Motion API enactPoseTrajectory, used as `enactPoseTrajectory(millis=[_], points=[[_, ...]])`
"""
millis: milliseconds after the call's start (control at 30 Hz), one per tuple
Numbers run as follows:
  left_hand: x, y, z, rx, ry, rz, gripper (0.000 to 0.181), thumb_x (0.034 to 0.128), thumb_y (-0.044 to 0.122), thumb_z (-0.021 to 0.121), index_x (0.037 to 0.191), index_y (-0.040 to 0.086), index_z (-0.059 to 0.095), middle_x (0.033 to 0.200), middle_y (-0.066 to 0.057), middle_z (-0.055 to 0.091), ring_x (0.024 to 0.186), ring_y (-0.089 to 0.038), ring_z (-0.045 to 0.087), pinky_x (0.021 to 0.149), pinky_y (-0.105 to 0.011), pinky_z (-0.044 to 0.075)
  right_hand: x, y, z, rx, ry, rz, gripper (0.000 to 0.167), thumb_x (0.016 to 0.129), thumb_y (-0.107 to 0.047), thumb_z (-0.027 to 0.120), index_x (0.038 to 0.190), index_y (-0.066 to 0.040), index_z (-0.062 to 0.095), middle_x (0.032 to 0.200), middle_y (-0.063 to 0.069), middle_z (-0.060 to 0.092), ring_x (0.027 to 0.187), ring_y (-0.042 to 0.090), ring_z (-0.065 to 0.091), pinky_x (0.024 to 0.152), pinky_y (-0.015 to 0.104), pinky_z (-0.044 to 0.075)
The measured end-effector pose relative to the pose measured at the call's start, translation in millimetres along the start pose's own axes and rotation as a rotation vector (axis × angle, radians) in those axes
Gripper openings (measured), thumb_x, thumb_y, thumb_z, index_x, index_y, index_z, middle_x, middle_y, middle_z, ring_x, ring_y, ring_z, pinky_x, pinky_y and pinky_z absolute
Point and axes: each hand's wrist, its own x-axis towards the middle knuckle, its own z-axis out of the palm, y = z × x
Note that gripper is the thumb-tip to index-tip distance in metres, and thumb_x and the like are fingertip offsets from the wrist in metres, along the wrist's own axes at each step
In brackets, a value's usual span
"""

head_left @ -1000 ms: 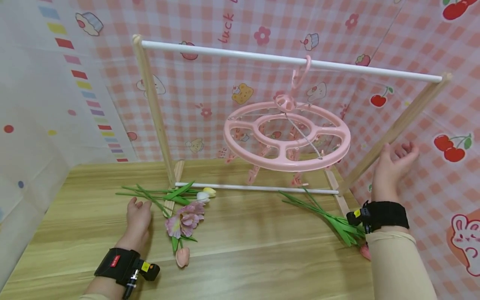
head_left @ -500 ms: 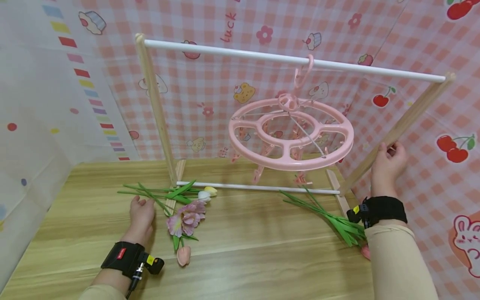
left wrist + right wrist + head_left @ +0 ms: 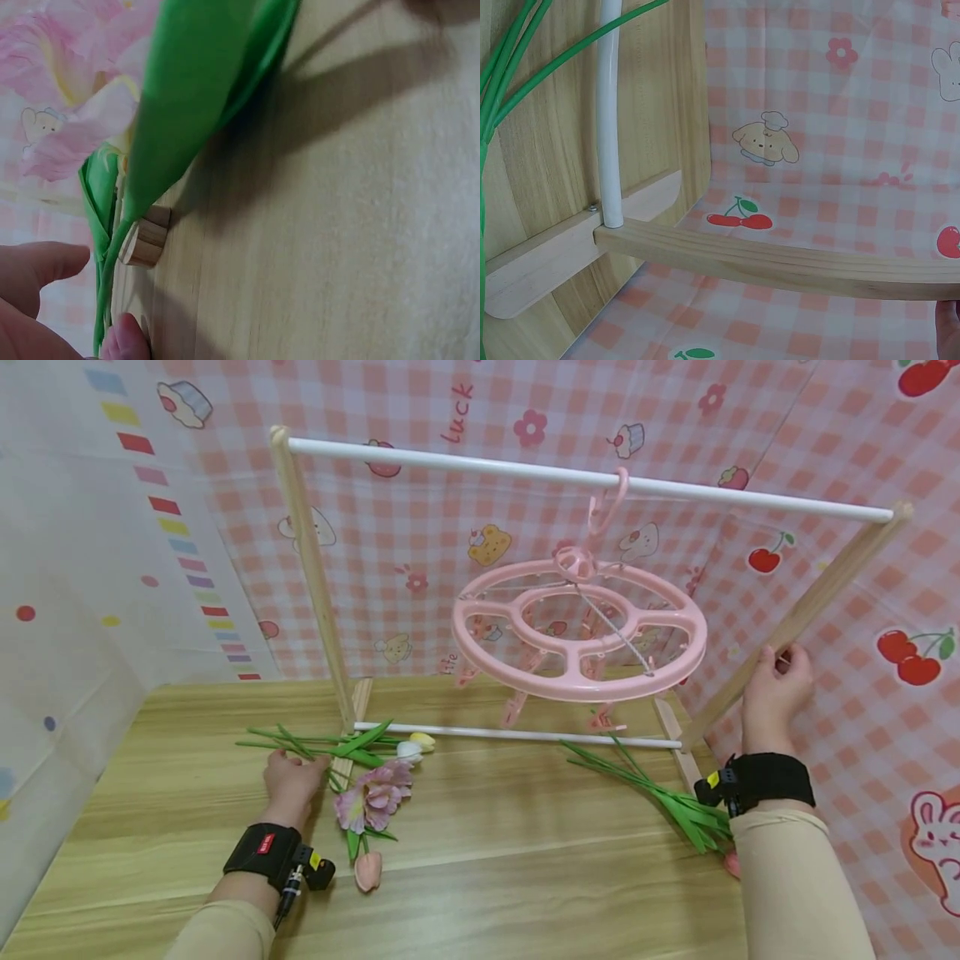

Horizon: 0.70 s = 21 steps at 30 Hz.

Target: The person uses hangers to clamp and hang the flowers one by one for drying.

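In the head view my left hand [image 3: 292,783] is at the artificial flowers on the left, over the stem of the pink-purple flower [image 3: 375,795]. The left wrist view shows that flower's green stem [image 3: 105,289] passing between thumb and fingers, which stand apart. A peach tulip [image 3: 367,872], a white tulip [image 3: 409,752] and a yellow tulip [image 3: 423,742] lie close by. My right hand [image 3: 778,693] holds the right wooden post [image 3: 817,597] of a stand, its fingers partly hidden. In the right wrist view only a fingertip [image 3: 949,330] shows, against the post's edge.
A round pink clip hanger [image 3: 581,672] hangs by its hook from the stand's white top bar [image 3: 450,464]. Green stems [image 3: 667,802] with a pink bloom lie at the right, partly behind my right forearm. The lower white bar [image 3: 510,735] runs just above the wooden table [image 3: 480,893].
My left hand has moved right and slightly up, onto the flower stem. My right hand has come left to the post, and its fingers have curled in. The hanger sways slightly.
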Motion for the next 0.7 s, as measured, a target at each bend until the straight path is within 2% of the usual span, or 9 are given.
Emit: enactPoseTrajectory(millis=[133,233,367,500,633,700], points=[[0.0,1.7,4.2,0.026,-0.013,0.010,0.091,0.0825,0.014,0.068,0.146,-0.007,0.007,0.122,-0.033,0.042,0.112,-0.042,0.042,0.097,-0.051,0.041,1.5,1.7,-0.3,-0.003,0.007,-0.010,0.029,0.095,-0.032,0.053,0.120,-0.020,0.062,0.096,-0.016,0.052,0.083,-0.006,0.048,0.085,0.019,0.045],[0.1,3.6,5.5,0.029,-0.032,-0.008,0.093,0.0827,0.014,0.069,0.147,-0.005,0.004,0.120,-0.032,0.042,0.107,-0.039,0.043,0.090,-0.049,0.044,2.6,3.0,-0.3,-0.002,0.013,-0.013,0.029,0.095,-0.032,0.054,0.120,-0.019,0.062,0.095,-0.015,0.053,0.083,-0.007,0.048,0.084,0.018,0.046],[1.2,4.0,4.5,0.055,-0.025,-0.026,0.085,0.0837,0.012,0.068,0.145,-0.003,0.011,0.129,-0.035,0.039,0.114,-0.042,0.043,0.090,-0.050,0.044,2.9,4.1,-0.6,0.001,0.014,-0.015,0.028,0.094,-0.031,0.056,0.119,-0.020,0.063,0.096,-0.016,0.055,0.082,-0.008,0.049,0.083,0.017,0.046],[3.6,2.4,3.4,0.078,-0.003,-0.004,0.072,0.0839,0.010,0.067,0.138,-0.007,0.024,0.130,-0.035,0.040,0.117,-0.043,0.042,0.090,-0.049,0.044,2.4,3.9,-1.5,-0.002,0.008,-0.009,0.029,0.094,-0.032,0.056,0.120,-0.020,0.063,0.096,-0.017,0.054,0.082,-0.008,0.049,0.083,0.017,0.047],[5.5,-0.3,0.4,0.079,0.025,-0.009,0.063,0.0830,0.011,0.068,0.133,-0.009,0.034,0.126,-0.032,0.045,0.099,-0.034,0.052,0.068,-0.035,0.048,1.7,3.1,-1.5,-0.024,0.007,-0.020,0.032,0.094,-0.034,0.055,0.121,-0.019,0.062,0.099,-0.014,0.056,0.086,-0.006,0.051,0.086,0.018,0.048],[5.7,-1.8,-2.8,0.025,0.016,-0.032,0.062,0.0830,0.010,0.068,0.133,-0.008,0.036,0.127,-0.030,0.046,0.084,-0.023,0.058,0.060,-0.026,0.048,1.9,2.9,-1.4,-0.034,0.009,-0.026,0.032,0.094,-0.034,0.055,0.121,-0.019,0.062,0.100,-0.013,0.057,0.087,-0.005,0.052,0.087,0.018,0.048]])
